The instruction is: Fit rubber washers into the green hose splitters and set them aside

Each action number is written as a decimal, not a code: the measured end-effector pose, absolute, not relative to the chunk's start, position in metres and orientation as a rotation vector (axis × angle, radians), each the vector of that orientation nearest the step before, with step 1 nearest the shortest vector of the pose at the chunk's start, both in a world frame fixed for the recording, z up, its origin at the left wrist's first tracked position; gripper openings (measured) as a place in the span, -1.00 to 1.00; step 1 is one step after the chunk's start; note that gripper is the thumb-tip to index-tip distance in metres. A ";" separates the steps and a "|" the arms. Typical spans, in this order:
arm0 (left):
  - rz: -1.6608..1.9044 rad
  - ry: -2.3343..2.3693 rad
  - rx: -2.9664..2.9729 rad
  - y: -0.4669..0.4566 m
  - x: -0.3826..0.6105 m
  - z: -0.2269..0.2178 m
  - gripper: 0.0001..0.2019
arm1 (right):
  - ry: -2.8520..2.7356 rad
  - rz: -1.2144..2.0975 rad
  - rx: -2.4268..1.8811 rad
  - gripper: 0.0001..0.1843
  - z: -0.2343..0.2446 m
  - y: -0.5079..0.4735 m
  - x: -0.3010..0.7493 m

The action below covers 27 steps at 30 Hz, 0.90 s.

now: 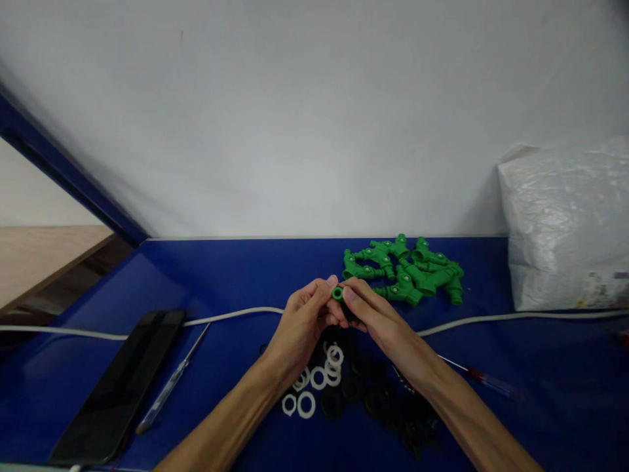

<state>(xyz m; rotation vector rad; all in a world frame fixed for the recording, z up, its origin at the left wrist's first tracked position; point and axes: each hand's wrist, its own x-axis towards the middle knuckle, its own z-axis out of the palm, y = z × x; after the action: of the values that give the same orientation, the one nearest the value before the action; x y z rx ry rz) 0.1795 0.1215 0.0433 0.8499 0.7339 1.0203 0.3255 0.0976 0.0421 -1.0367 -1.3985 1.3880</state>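
Both my hands meet above the blue table (226,275), pinching one small green plastic fitting (337,292) between their fingertips. My left hand (303,321) closes on it from the left, my right hand (373,314) from the right. Just behind them lies a pile of several green fittings (407,272). Under my wrists lie several white rings (319,380) and a scatter of black rings (388,400).
A dark phone (122,383) and a clear-handled screwdriver (171,380) lie at the left. A white cable (230,314) runs across the table. A red-handled screwdriver (484,379) lies at the right, and a white plastic bag (570,229) stands at the back right against the wall.
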 end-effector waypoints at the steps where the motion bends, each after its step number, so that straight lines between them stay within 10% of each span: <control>1: 1.019 0.734 0.848 0.122 0.180 0.043 -0.57 | -1.401 1.385 -1.029 -0.61 0.042 0.098 0.325; 19: 0.969 1.006 1.524 0.137 0.152 0.060 -0.71 | -1.465 1.592 -1.030 -0.32 0.036 0.097 0.320; 27: 1.029 1.327 1.793 0.091 0.107 0.061 -0.77 | -1.278 1.419 -1.065 -0.55 0.040 0.099 0.324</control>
<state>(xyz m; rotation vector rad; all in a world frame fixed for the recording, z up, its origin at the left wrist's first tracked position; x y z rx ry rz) 0.1073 0.0910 0.0605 1.7928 1.3270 1.0286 0.3240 0.0988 0.0405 -1.0653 -1.2778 1.4193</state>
